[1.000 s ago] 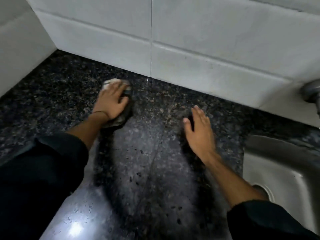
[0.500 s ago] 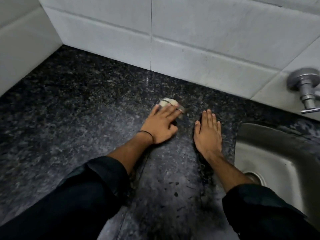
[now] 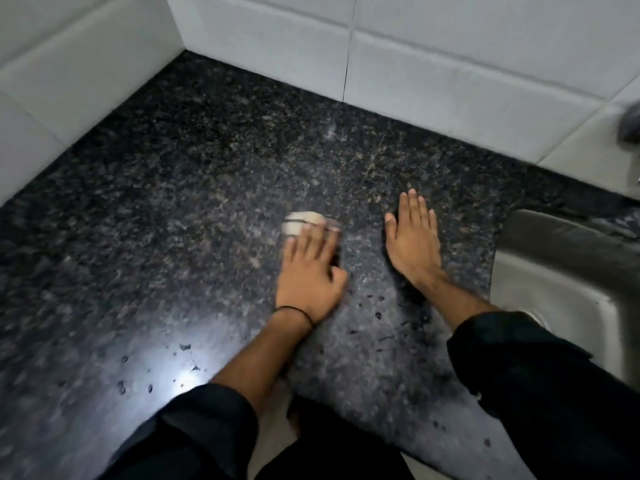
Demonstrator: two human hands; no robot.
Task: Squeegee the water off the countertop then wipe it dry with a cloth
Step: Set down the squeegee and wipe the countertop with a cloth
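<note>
While the cloth (image 3: pixel 304 223) is lying folded on the countertop (image 3: pixel 173 209), near its middle and well short of the tiled wall (image 3: pixel 450 64), the left hand (image 3: pixel 311 275) is pressing it down with fingers laid nearly straight across it, gripping nothing, and only a pale end of the cloth is showing past the fingertips. A second ago the cloth was sitting much closer to the wall and well apart from the right hand (image 3: pixel 414 240); since then it has been swept across and is now sitting near that hand, which is resting flat and spread on the stone, holding nothing. No squeegee is showing, so the person is probably working through the drying stage. Droplets (image 3: pixel 377 315) are beading just behind the left hand and more are glinting in the glare near the left sleeve (image 3: pixel 207 427), so the wiping is looking far from finished. The sink (image 3: pixel 554 268) is sitting at the right, only partly in view; a sliver of its drain ring (image 3: pixel 531 315) is peeking past the right sleeve, and whether anything is lying in the basin I cannot tell
</note>
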